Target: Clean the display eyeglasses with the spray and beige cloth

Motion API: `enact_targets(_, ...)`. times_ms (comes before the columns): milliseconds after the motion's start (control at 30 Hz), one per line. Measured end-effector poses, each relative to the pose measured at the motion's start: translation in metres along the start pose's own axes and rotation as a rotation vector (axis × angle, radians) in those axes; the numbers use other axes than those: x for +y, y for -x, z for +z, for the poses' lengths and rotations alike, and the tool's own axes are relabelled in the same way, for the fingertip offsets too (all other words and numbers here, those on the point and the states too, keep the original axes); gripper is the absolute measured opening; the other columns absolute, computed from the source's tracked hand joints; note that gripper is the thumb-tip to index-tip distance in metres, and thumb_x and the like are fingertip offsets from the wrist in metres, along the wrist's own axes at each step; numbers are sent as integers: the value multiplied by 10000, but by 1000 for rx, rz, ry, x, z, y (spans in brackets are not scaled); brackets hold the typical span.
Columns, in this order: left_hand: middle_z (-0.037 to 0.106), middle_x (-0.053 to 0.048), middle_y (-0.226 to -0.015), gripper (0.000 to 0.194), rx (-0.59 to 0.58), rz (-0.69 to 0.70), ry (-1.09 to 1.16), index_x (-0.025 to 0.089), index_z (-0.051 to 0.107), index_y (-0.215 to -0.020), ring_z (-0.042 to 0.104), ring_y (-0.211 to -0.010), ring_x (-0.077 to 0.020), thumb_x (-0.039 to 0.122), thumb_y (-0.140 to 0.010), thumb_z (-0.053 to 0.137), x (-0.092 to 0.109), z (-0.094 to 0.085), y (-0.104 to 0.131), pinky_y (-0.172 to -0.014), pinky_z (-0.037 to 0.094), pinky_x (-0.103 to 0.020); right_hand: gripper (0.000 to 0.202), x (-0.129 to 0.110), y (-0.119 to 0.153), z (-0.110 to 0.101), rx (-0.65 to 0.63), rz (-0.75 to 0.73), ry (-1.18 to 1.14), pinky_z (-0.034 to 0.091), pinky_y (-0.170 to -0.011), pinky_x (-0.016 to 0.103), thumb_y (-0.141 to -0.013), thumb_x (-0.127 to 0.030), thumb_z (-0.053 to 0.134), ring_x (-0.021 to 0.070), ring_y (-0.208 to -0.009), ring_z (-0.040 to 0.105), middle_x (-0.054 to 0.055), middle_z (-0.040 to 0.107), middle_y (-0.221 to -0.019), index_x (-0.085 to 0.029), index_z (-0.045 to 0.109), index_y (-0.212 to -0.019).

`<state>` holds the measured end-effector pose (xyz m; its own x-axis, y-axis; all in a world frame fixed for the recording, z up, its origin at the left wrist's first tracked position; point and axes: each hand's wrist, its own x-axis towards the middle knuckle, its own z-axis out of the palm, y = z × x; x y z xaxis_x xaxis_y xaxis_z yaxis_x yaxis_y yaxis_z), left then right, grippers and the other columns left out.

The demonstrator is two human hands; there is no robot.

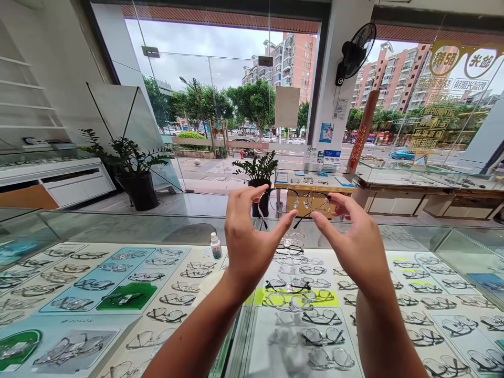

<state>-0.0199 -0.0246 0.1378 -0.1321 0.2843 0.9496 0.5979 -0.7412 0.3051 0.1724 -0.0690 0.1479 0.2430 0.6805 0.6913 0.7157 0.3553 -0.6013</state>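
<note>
Eyeglasses [302,196]: raised above display case [241,336], held between left hand [252,226] and right hand [352,239], 1 at each end. Outer corners covered by fingertips; thumb contact on lower rims unclear. Clear lenses blend into background. Bottle [216,248] near left wrist: label illegible. Display frames [489,361], lower right: cut off.

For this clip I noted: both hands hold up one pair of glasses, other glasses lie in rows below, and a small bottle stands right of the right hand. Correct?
Not quite: the head view shows the small bottle left of the left hand. Both hands do hold up one pair of glasses, with other glasses in rows below.
</note>
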Motion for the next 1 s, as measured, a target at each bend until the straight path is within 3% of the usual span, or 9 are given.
enact_targets(167, 691, -69, -1150, 553, -19, -36, 18, 232, 672, -1266, 657, -1046, -254, 400, -804, 925, -2, 1, 0, -929, 560, -443, 550, 0, 0, 0, 5, -8, 6, 545, -917, 520, -920, -567, 714, 320, -1019, 720, 149, 771, -1232, -205, 694, -1335)
enact_targets(533, 741, -70, -1161, 516, -195, -219, 93, 249, 694, -1249, 711, -1040, -247, 444, -818, 902, -21, 7, -4, -894, 565, -438, 474, 2, -1, -2, 38, -35, 49, 545, -915, 497, -946, -472, 711, 297, -1019, 710, 126, 759, -1215, -200, 681, -1333)
enact_targets(1000, 767, -83, -1173, 503, -232, -230, 83, 243, 712, -1254, 748, -1041, -263, 451, -828, 879, -24, 8, -4, -941, 583, -483, 442, 1, 0, -2, 52, -82, 41, 539, -909, 496, -957, -413, 694, 280, -985, 697, 122, 752, -1195, -190, 672, -1338)
